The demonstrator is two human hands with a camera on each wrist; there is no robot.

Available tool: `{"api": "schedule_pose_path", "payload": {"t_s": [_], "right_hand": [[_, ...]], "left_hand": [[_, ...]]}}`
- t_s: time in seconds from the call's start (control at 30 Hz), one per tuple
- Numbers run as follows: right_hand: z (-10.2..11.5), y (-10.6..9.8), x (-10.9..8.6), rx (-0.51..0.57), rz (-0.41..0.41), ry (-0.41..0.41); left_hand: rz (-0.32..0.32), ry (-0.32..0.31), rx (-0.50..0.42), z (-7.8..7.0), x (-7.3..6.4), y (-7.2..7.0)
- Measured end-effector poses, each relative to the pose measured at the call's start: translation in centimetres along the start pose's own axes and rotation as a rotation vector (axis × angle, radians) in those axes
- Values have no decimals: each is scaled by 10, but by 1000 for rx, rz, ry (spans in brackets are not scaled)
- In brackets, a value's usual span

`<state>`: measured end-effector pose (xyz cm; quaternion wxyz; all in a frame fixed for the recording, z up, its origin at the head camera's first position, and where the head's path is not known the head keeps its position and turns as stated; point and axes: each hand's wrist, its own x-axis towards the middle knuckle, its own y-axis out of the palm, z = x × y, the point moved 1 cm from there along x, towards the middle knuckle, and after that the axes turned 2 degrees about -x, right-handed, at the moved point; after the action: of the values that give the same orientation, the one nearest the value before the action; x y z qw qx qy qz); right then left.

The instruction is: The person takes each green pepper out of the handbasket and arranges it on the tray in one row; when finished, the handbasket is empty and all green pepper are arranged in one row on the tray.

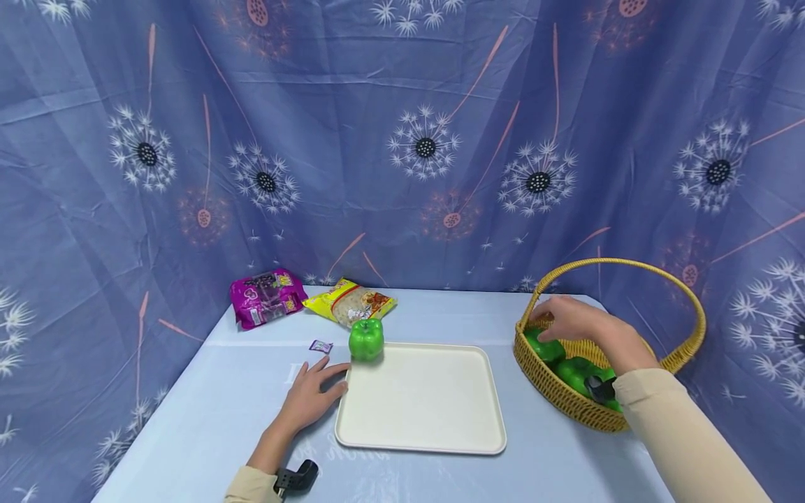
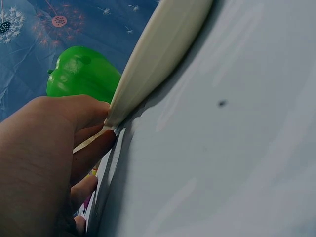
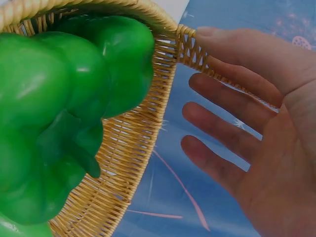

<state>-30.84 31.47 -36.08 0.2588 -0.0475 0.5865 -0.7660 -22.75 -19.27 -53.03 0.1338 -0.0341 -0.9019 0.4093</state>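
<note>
My left hand [image 1: 311,398] lies beside the cream tray [image 1: 421,398], thumb and index fingertips at its left rim, fingers spread. A green bell pepper [image 1: 366,339] sits at the tray's back left corner, just beyond that hand; in the left wrist view the pepper [image 2: 81,74] shows above the thumb. On the right, my right hand [image 1: 575,325] is over the wicker basket [image 1: 547,384], holding nothing. Its fingers [image 3: 222,118] are apart and extended in the right wrist view, the thumb overlapping the foot of the basket handle. Several green bell peppers [image 3: 123,64] fill the basket.
A small purple wrapped candy [image 1: 321,346] lies left of the pepper. Farther back are a purple snack bag [image 1: 267,297] and a yellow snack bag [image 1: 352,302]. The basket's tall handle [image 1: 616,262] arches above the right arm. A blue dandelion-print curtain [image 1: 352,140] hangs behind the table.
</note>
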Motion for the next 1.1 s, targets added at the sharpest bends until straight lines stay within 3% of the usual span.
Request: {"api": "schedule_pose_path", "payload": {"t_s": [0.33,0.5,0.7,1.1], "right_hand": [[-1,13,1,8,124,36],[-3,21,2,-51,174,65],[-7,23,0,-112,177,102],[-18,23,-3,-7,123,33]], "left_hand": [[12,-23,5,2,-3,2],[13,-26,-1,2,-3,2],[5,-25,-6,2,-3,2],[0,-14,-1,1,0,1]]}}
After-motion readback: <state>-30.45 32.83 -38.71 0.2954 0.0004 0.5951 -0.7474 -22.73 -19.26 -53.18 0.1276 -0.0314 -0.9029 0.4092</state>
